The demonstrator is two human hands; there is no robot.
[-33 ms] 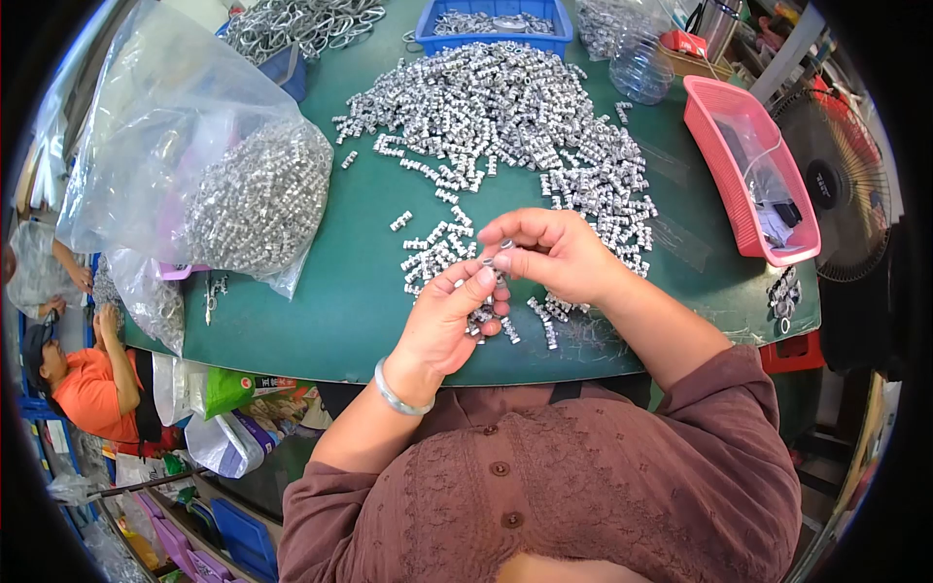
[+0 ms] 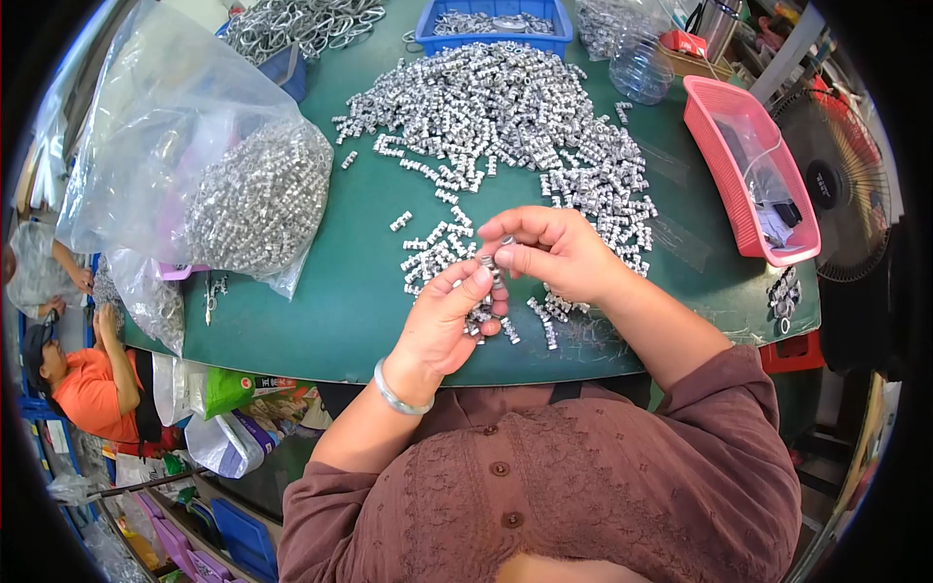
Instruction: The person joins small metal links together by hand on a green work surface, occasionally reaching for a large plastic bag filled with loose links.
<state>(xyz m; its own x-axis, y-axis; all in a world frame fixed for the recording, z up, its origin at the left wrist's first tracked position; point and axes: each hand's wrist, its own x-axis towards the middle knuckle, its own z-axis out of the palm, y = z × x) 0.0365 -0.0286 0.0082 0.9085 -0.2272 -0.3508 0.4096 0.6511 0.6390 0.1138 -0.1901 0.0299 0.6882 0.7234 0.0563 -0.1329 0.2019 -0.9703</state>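
Observation:
Small silvery ribbed metal parts (image 2: 496,107) lie in a large heap across the green table (image 2: 360,243), with a looser trail of them running down toward my hands. My left hand (image 2: 449,316), a pale bangle on its wrist, is curled palm up around several of these parts. One part (image 2: 489,262) stands up at its thumb and fingertips. Close against it, my right hand (image 2: 549,253) pinches a small metal piece (image 2: 507,241) between thumb and forefinger. Whether that piece touches the part in my left hand, I cannot tell.
A clear bag of metal parts (image 2: 258,194) stands on the left. At the back are a blue bin (image 2: 496,41) and metal loops (image 2: 301,24). A pink basket (image 2: 753,175) and a black fan (image 2: 828,185) are on the right. A person in orange (image 2: 102,394) works at far left.
My right fingertips have shifted very slightly by my left thumb, and the part at my left fingertips shows more plainly. Everything else stays put.

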